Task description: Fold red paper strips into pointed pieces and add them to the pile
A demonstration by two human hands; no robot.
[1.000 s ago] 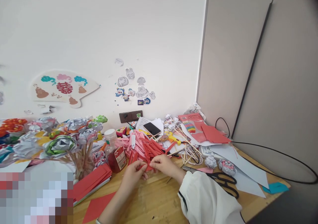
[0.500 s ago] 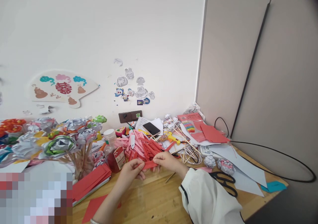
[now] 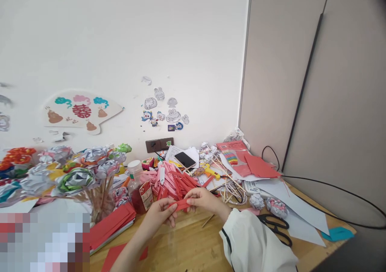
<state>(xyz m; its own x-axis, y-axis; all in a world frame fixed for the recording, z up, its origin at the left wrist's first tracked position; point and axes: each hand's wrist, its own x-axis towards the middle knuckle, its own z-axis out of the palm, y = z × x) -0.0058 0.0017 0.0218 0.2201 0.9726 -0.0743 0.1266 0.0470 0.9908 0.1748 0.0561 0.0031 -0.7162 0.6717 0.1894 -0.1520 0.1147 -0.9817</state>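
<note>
A small red paper strip (image 3: 181,205) is stretched between my two hands above the wooden table (image 3: 181,248). My left hand (image 3: 163,212) pinches its left end, thumb on top. At the strip's right end, my right hand (image 3: 200,199) grips it between thumb and fingers. Just behind the hands lies a heap of pink and red folded paper strips (image 3: 173,181). Left of the heap stands a clear jar (image 3: 134,179) with a white lid, beside a red box (image 3: 146,195). Stacked red paper (image 3: 113,225) lies left of my left hand.
Paper flowers on sticks (image 3: 75,179) crowd the left side. Behind the heap lie a phone (image 3: 185,160) and a yellow glue gun (image 3: 211,170). Black scissors (image 3: 276,225) rest by my right sleeve, near bead strings (image 3: 233,192) and white paper sheets (image 3: 301,203). A black cable (image 3: 331,207) loops at right.
The view has shifted slightly, so the whole scene sits a little lower and farther right. Both hands still hold the red strip, which now tilts slightly up at its right end.
</note>
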